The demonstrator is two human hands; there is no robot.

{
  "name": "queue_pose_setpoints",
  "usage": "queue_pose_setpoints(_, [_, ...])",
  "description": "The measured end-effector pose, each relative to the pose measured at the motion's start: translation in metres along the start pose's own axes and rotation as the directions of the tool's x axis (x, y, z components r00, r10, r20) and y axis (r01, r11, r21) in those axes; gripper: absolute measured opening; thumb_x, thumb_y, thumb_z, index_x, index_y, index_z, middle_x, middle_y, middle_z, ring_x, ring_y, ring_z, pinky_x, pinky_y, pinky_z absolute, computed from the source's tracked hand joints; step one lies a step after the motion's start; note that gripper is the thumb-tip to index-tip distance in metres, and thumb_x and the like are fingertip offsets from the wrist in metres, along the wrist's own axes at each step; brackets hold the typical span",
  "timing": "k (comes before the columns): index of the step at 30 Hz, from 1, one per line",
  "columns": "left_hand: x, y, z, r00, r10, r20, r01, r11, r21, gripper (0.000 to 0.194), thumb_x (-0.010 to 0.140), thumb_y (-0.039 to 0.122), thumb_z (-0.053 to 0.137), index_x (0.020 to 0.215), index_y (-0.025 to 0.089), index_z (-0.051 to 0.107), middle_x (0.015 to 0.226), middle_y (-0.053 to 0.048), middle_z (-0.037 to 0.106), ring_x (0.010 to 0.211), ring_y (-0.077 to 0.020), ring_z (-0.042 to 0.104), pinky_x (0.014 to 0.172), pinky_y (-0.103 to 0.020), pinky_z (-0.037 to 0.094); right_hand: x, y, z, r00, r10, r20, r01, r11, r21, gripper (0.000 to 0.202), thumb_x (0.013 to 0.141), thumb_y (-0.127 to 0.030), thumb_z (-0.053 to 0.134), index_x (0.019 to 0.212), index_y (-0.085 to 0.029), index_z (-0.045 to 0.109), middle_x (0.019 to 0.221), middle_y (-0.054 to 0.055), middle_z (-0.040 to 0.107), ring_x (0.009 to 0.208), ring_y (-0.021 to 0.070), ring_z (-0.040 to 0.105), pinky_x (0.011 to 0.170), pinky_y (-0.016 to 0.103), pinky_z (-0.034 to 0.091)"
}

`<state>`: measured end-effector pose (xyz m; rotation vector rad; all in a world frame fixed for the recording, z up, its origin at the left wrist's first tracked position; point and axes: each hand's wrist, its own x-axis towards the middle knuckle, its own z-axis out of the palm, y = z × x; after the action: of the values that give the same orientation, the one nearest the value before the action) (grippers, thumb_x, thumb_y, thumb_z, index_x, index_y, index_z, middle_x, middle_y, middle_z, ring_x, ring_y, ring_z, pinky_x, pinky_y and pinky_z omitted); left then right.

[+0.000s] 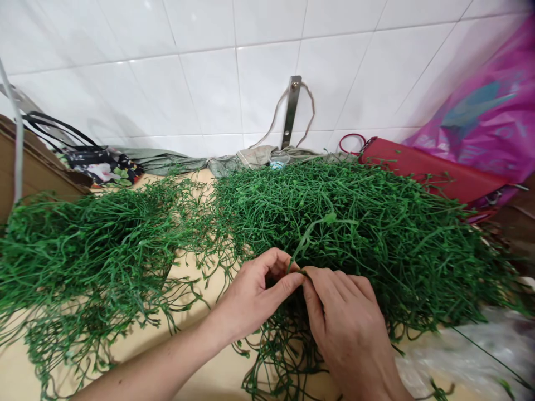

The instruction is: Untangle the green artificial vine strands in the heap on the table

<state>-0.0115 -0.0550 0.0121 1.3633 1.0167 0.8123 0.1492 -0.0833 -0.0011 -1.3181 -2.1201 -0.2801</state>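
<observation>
My left hand [263,292] and my right hand [345,317] meet at the front of a large heap of green plastic stems [355,217]. Both are closed in a pinch, thumbs and fingertips nearly touching, on one green plastic stem [306,240]. Its forked upper part rises from between my fingers and leans right over the heap. The lower end of the stem is hidden by my fingers. More loose stems [276,362] hang and lie below my hands.
A second pile of green stems [96,239] lies at left on the pale table [196,317]. Clear plastic film [468,351] is at right front. Behind are a red bag [434,170], a purple plastic bag [493,106], a metal bracket [291,111], a floral bag [102,167] and a cardboard box [33,161].
</observation>
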Motion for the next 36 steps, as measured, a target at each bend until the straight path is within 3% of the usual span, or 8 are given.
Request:
queue_pose_setpoints(6, [0.0, 0.005, -0.004, 0.999, -0.029, 0.044, 0.019, 0.978, 0.21, 0.026, 0.096, 0.044, 0.054, 0.094, 0.019, 0.06, 0.071, 0.005, 0.047, 0.066, -0.0122, 0.041, 0.061, -0.025, 0.032, -0.005, -0.001, 0.005, 0.999, -0.033, 0.041, 0.034, 0.999, -0.027, 0.025, 0.102, -0.01, 0.034, 0.097, -0.016, 0.058, 0.071, 0.003, 0.063, 0.063, 0.0195, 0.054, 0.066, 0.034, 0.032])
queue_pose_setpoints(14, [-0.001, 0.015, -0.013, 0.993, 0.011, 0.115, -0.059, 0.903, 0.425, 0.041, 0.102, 0.046, 0.042, 0.07, 0.019, 0.046, 0.067, 0.005, 0.04, 0.066, -0.0125, 0.041, 0.063, -0.028, 0.027, -0.001, -0.003, 0.006, 0.996, -0.025, 0.086, 0.011, 0.987, 0.159, 0.035, 0.103, -0.011, 0.034, 0.073, -0.023, 0.046, 0.058, -0.003, 0.051, 0.053, 0.015, 0.048, 0.06, 0.03, 0.033])
queue_pose_setpoints(18, [0.003, 0.008, -0.017, 0.97, -0.04, 0.24, 0.036, 0.999, 0.021, 0.046, 0.095, 0.057, 0.051, 0.07, 0.019, 0.052, 0.069, 0.003, 0.045, 0.068, -0.0127, 0.041, 0.065, -0.026, 0.032, 0.004, -0.002, -0.006, 0.979, 0.061, 0.194, -0.137, 0.904, 0.406, 0.032, 0.104, -0.017, 0.036, 0.075, -0.024, 0.047, 0.062, -0.004, 0.057, 0.056, 0.0125, 0.053, 0.058, 0.025, 0.041])
queue_pose_setpoints(21, [0.004, 0.004, -0.015, 0.96, -0.102, 0.262, 0.196, 0.911, -0.363, 0.047, 0.084, 0.06, 0.066, 0.066, 0.018, 0.053, 0.066, 0.002, 0.048, 0.065, -0.0125, 0.045, 0.065, -0.026, 0.035, 0.008, -0.001, -0.019, 0.931, 0.082, 0.355, -0.29, 0.755, 0.588, 0.034, 0.105, -0.027, 0.034, 0.074, -0.025, 0.047, 0.063, -0.004, 0.054, 0.055, 0.0113, 0.052, 0.052, 0.021, 0.043])
queue_pose_setpoints(24, [0.005, 0.003, -0.012, 0.968, -0.118, 0.221, 0.221, 0.815, -0.536, 0.046, 0.082, 0.054, 0.072, 0.062, 0.018, 0.052, 0.062, 0.003, 0.043, 0.061, -0.0119, 0.045, 0.064, -0.025, 0.035, 0.011, -0.001, -0.027, 0.907, 0.056, 0.418, -0.353, 0.642, 0.68, 0.039, 0.106, -0.035, 0.032, 0.071, -0.024, 0.046, 0.06, -0.004, 0.049, 0.051, 0.0106, 0.047, 0.046, 0.02, 0.04])
queue_pose_setpoints(27, [0.005, 0.004, -0.01, 0.987, -0.102, 0.122, 0.15, 0.849, -0.506, 0.044, 0.089, 0.053, 0.066, 0.065, 0.017, 0.056, 0.064, 0.002, 0.047, 0.062, -0.012, 0.045, 0.064, -0.025, 0.034, 0.011, -0.002, -0.027, 0.937, 0.127, 0.327, -0.325, 0.66, 0.677, 0.033, 0.104, -0.029, 0.037, 0.076, -0.024, 0.053, 0.064, -0.004, 0.055, 0.056, 0.0105, 0.053, 0.052, 0.02, 0.043])
queue_pose_setpoints(31, [0.005, 0.006, -0.01, 0.997, -0.071, -0.029, 0.054, 0.918, -0.392, 0.042, 0.098, 0.05, 0.052, 0.075, 0.018, 0.066, 0.071, 0.0, 0.055, 0.072, -0.0145, 0.05, 0.069, -0.025, 0.037, 0.008, 0.002, -0.024, 0.974, 0.208, 0.089, -0.219, 0.768, 0.602, 0.019, 0.101, -0.025, 0.044, 0.097, -0.026, 0.063, 0.087, -0.001, 0.065, 0.08, 0.0118, 0.064, 0.069, 0.02, 0.05])
queue_pose_setpoints(36, [0.002, 0.013, -0.013, 0.997, 0.058, -0.049, -0.066, 0.98, -0.187, 0.03, 0.099, 0.038, 0.054, 0.098, 0.022, 0.079, 0.092, -0.003, 0.067, 0.087, -0.0167, 0.056, 0.085, -0.025, 0.041, 0.005, 0.008, -0.023, 0.961, 0.265, -0.079, -0.209, 0.883, 0.421, 0.02, 0.097, -0.031, 0.053, 0.112, -0.023, 0.064, 0.109, 0.007, 0.062, 0.103, 0.0185, 0.062, 0.087, 0.03, 0.052])
